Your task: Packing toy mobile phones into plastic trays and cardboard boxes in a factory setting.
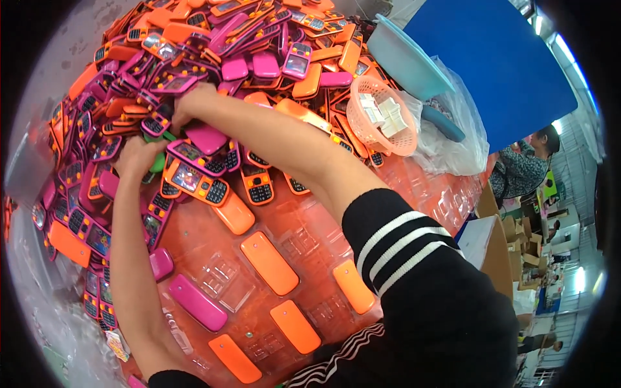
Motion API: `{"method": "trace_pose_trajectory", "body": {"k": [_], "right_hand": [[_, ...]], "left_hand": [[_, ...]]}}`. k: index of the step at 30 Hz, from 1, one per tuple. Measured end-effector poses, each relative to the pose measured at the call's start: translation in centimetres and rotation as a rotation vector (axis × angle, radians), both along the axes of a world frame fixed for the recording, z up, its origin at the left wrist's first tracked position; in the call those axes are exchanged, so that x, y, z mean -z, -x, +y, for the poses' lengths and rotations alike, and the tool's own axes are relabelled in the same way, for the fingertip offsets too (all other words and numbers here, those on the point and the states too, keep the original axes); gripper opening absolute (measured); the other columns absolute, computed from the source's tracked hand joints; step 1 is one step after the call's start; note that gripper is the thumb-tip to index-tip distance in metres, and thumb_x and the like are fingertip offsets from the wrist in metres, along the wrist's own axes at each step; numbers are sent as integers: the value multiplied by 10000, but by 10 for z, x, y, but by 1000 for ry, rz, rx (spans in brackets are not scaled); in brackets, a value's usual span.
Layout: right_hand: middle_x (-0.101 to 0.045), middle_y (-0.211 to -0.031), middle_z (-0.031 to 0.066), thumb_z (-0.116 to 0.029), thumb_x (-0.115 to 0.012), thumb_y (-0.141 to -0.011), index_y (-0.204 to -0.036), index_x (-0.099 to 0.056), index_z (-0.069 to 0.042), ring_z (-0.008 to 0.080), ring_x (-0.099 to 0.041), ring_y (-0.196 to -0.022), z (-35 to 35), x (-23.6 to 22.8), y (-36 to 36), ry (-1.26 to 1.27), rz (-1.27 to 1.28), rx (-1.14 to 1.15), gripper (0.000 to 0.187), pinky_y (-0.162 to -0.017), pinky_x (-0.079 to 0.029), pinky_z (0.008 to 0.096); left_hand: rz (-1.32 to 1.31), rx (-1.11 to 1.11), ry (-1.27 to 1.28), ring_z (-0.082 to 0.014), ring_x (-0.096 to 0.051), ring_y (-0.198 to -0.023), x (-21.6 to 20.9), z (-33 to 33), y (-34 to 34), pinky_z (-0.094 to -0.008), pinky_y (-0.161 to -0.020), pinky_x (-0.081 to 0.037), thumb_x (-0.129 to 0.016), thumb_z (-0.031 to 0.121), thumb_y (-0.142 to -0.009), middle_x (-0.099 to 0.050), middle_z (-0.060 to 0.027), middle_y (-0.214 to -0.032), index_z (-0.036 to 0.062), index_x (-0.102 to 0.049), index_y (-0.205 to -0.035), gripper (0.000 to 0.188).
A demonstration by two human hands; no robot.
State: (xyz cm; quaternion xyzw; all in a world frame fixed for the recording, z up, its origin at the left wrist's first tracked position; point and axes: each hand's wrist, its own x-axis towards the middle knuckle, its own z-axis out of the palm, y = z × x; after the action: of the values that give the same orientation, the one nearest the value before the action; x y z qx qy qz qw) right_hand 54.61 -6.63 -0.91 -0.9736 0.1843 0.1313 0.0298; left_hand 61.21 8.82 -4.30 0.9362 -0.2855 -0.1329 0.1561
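A big heap of orange and purple toy-like mobile phones (184,181) covers the far left of the table. Both my arms reach into it. My left hand (138,156) is at the heap's near side, against a green piece (157,163) that shows beside its fingers; their grip is mostly hidden. Farther in, my right hand (191,105) dips among the phones, its fingertips covered by them. A purple phone (206,138) lies just below it. Closer to me, an orange phone (270,263) and a purple phone (197,302) lie back up on clear plastic trays (226,288).
Right of the heap stands a peach basket (412,139) holding small white packs. Beyond it are a light-blue basin (404,55), a clear plastic bag (469,145) and a large blue panel (498,64). A cardboard box (495,255) stands at the right; another person (527,165) sits farther off.
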Motion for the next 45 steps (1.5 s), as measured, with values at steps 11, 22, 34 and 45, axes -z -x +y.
{"method": "trace_pose_trajectory", "body": {"k": [11, 22, 34, 45], "right_hand": [[-594, -1154, -3, -667, -698, -436, -1167, -582, -236, 150, -591, -995, -31, 31, -34, -12, 88, 73, 856, -836, -453, 287], [-620, -1087, 90, -482, -487, -740, -1091, -610, -189, 265, -606, -979, 14, 13, 14, 255, -297, -78, 473, -809, -473, 358], [-659, -826, 155, -368, -631, -571, -853, -669, -68, 288, -638, -833, -4, -30, 11, -154, -628, -11, 413, -726, -502, 372], [-609, -656, 99, -59, -617, -655, -703, -579, -8, 187, -597, -525, -20, -98, 40, -1412, -573, 160, 79, -526, -520, 313]], "left_hand": [[6, 146, 115, -317, -580, -1014, 14, -8, -23, -416, -857, -428, -594, 525, -651, -608, -179, -1079, 21, -606, -1052, 645], [-59, 46, 74, -329, -547, -1072, 0, -7, 2, -518, -934, -359, -587, 542, -590, -585, -153, -1145, 89, -616, -1086, 672], [-115, -73, 467, -316, -595, -966, -10, 12, 12, -442, -863, -404, -615, 565, -637, -641, -152, -998, 109, -655, -1013, 593], [1119, 78, 1549, -178, -614, -717, -82, 1, 32, -332, -641, -525, -662, 239, -763, -624, -54, -869, 66, -566, -995, 305]]}}
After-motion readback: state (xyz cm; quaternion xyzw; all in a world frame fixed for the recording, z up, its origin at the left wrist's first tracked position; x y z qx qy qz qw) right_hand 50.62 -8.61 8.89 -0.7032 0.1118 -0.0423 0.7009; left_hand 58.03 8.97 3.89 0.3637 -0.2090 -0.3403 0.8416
